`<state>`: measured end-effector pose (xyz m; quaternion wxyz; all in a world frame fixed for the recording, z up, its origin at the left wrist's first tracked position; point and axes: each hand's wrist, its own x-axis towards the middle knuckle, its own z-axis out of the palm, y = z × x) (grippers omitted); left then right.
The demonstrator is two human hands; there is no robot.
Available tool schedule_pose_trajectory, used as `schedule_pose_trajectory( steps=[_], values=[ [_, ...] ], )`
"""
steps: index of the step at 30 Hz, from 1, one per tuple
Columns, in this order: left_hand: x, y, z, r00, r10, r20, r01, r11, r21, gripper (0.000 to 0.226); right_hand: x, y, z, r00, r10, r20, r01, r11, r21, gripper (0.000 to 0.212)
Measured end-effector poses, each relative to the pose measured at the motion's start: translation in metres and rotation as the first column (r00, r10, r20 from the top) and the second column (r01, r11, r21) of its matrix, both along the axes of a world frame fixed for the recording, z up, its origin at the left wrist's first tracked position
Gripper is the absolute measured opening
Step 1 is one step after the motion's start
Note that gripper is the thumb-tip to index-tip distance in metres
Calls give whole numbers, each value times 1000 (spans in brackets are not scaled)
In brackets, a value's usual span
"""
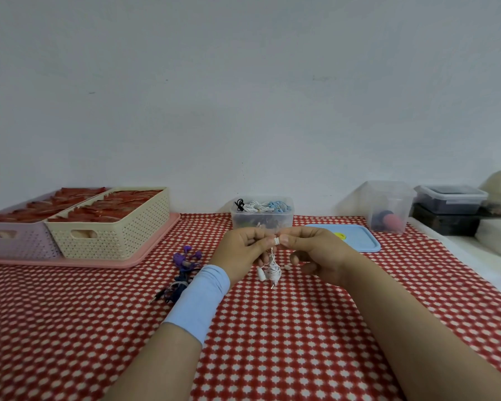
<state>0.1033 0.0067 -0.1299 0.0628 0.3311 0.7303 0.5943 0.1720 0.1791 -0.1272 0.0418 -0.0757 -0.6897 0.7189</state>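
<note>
White earphones (273,272) hang just below fingers (290,240), off surface (272,328) so cord winds freely. Left hand (243,250) pinches bundle top; right hand (313,251) pinches cord loop, likely tying off. Clear box (262,221) beyond fingers: probable destination.

Tablecloth (272,342) red with white dot pattern. Earphones (273,270) white. Wrist sleeve (198,299) pale blue. Earphone bundle (182,267) purple and dark blue. Basket (110,227) cream, lattice-patterned; tray (99,263) pink. Lid (356,238) light blue.
</note>
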Motion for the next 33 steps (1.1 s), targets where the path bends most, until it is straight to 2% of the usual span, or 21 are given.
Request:
schedule_pose_trajectory(
  steps=[5,9,12,21,29,33],
  values=[
    [-1,0,-1,998,49,-29,-48,999,14,9,4,-1,2,998,-17,-62,23,995,92,14],
    [-2,-2,-1,998,52,-44,-52,999,17,8,8,-3,5,990,-48,-136,85,955,283,19],
    [-3,-1,-1,995,65,-75,-66,998,-5,8,9,-4,4,979,-59,-196,124,932,340,14],
    [-2,-4,0,989,71,-128,-71,997,1,11,8,-5,3,976,-60,-210,124,944,306,13],
    [-2,-4,-1,979,80,-185,-86,996,-22,15,7,-6,3,991,-44,-126,69,977,201,13],
    [-2,-4,0,991,71,-117,-69,997,16,14,7,-4,4,996,0,-92,9,995,97,20]
  ],
)
